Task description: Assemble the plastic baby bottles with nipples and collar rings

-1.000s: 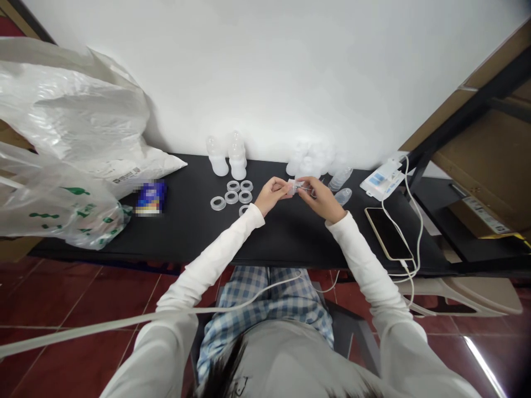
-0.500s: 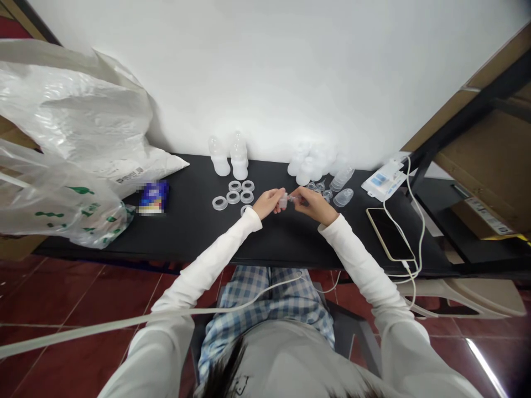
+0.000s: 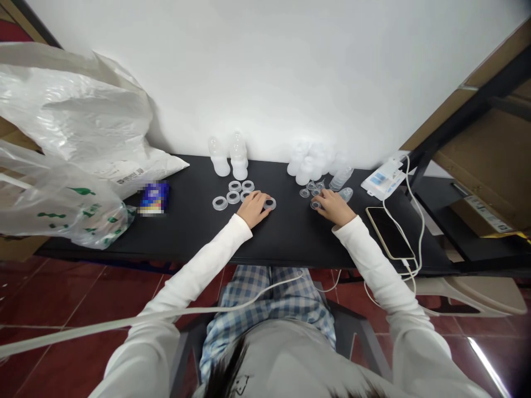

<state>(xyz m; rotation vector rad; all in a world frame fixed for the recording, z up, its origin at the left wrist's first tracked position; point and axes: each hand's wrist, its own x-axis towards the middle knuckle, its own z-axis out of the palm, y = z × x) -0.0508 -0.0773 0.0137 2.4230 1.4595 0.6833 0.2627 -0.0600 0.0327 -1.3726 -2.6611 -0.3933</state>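
My left hand (image 3: 254,209) is palm down over the table, its thumb and fingertips closed at the edge of a white bottle collar ring (image 3: 271,205). The hand partly covers another ring behind it. More white rings (image 3: 219,203) lie to its left. My right hand (image 3: 335,208) bends over a small group of clear silicone nipples (image 3: 305,193), its fingertips pinching a nipple (image 3: 316,205) at the near side. Clear domed caps (image 3: 345,193) lie just behind the right hand, one partly hidden by it.
White bottles stand in a cluster (image 3: 309,160) against the wall; capped bottles (image 3: 239,157) stand farther left. A blue packet (image 3: 154,198) and plastic bags (image 3: 74,204) are at left. A charging phone (image 3: 389,233), its cable, and a white-blue package (image 3: 382,178) lie at right.
My hands were together at the middle, holding a white ring and a clear piece. They have moved apart, the left to the rings, the right to the nipples.
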